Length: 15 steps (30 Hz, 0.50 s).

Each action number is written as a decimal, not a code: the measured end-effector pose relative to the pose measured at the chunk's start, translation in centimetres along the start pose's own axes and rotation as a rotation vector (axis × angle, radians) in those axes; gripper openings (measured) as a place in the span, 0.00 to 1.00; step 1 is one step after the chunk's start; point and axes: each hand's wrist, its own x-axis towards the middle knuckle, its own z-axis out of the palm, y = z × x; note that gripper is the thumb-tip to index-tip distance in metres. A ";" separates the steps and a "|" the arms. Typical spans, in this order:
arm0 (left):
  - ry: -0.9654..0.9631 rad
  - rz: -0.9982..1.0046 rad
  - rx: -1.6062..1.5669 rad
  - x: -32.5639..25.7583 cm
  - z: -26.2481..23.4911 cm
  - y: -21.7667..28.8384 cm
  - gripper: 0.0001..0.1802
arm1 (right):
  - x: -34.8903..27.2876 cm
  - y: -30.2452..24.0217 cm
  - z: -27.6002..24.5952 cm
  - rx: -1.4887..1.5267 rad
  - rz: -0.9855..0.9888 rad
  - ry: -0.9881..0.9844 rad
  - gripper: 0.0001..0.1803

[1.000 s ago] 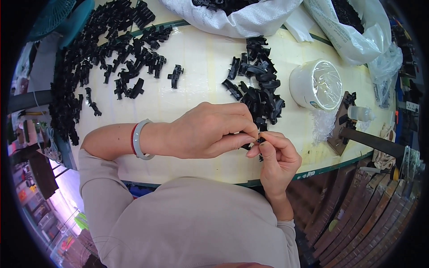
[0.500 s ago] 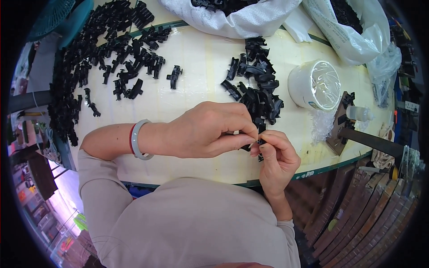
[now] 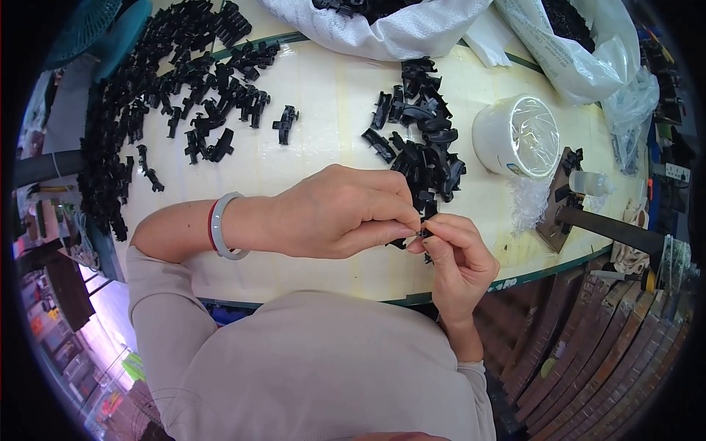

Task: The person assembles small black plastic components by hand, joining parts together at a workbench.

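Observation:
My left hand (image 3: 346, 213) reaches in from the left, palm down, with thumb and fingers pinched together. My right hand (image 3: 463, 257) meets it, thumb and forefinger closed on a small black plastic part (image 3: 425, 233). Fingertips hide most of that part, and both hands touch it. Just beyond them a pile of black plastic clips (image 3: 426, 147) lies on the pale table (image 3: 323, 95). More black plastic shows beneath my left fingertips. One single black clip (image 3: 285, 125) lies apart, left of the pile.
A large heap of black parts (image 3: 147, 95) covers the far left. White sacks (image 3: 397, 37) holding black pieces stand at the back. To the right are a white tub (image 3: 500, 140) covered in clear film, a small bottle (image 3: 590, 184) and a lever tool with a dark handle (image 3: 610, 229).
Both hands stay together at nearly the same place. My right hand has turned slightly and shifted a little to the right. The view has shifted slightly.

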 end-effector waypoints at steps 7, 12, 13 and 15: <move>-0.044 0.035 0.015 0.0 -0.2 -0.2 0.06 | 0.2 -0.3 -0.4 -0.006 0.035 -0.055 0.09; -0.061 0.031 0.067 -0.1 -0.2 0.0 0.07 | 0.4 -0.4 -0.6 0.028 0.081 -0.079 0.09; -0.061 0.033 0.071 -0.1 -0.2 0.0 0.07 | 0.4 -0.4 -0.6 0.040 0.094 -0.085 0.08; -0.054 0.040 0.070 -0.1 -0.1 -0.1 0.07 | 0.4 -0.4 -0.6 0.042 0.108 -0.087 0.08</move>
